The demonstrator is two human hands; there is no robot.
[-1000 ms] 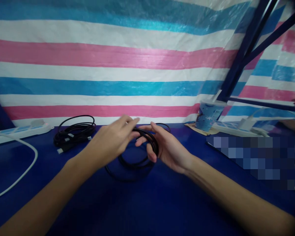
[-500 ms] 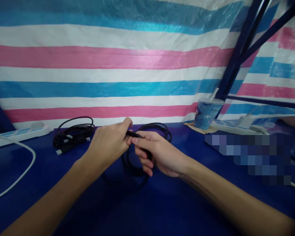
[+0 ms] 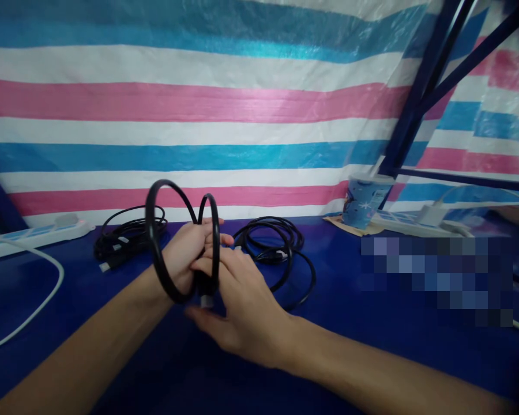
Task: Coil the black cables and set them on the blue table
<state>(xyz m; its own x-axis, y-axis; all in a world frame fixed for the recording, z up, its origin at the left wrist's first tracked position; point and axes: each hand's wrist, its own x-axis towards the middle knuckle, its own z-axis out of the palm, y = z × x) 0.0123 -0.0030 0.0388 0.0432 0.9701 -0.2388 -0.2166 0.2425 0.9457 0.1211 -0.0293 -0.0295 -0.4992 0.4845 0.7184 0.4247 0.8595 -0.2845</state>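
A thick black cable (image 3: 152,230) stands up in two loops around and above my hands, in the middle of the head view. My left hand (image 3: 185,248) is closed on it, its fingers partly covered by the loops and by my other hand. From the right, my right hand (image 3: 246,302) reaches over the cable with its fingers curled round it, the thumb below. A plug with a silvery end (image 3: 206,300) points down between my right thumb and fingers. Behind my hands, a loosely coiled black cable (image 3: 290,259) lies on the blue table (image 3: 164,374).
Another bundle of black cable (image 3: 127,245) with light plugs lies left. White power strips stand at the left (image 3: 38,236) and right (image 3: 409,222). A blue patterned cup (image 3: 363,202) with a straw is at the back right. Striped sheeting (image 3: 199,104) hangs behind.
My hands have drawn closer together and turned, the right one moving left and lower. Cable loops now rise over them, and a plug shows beneath. More of the coil behind is visible.
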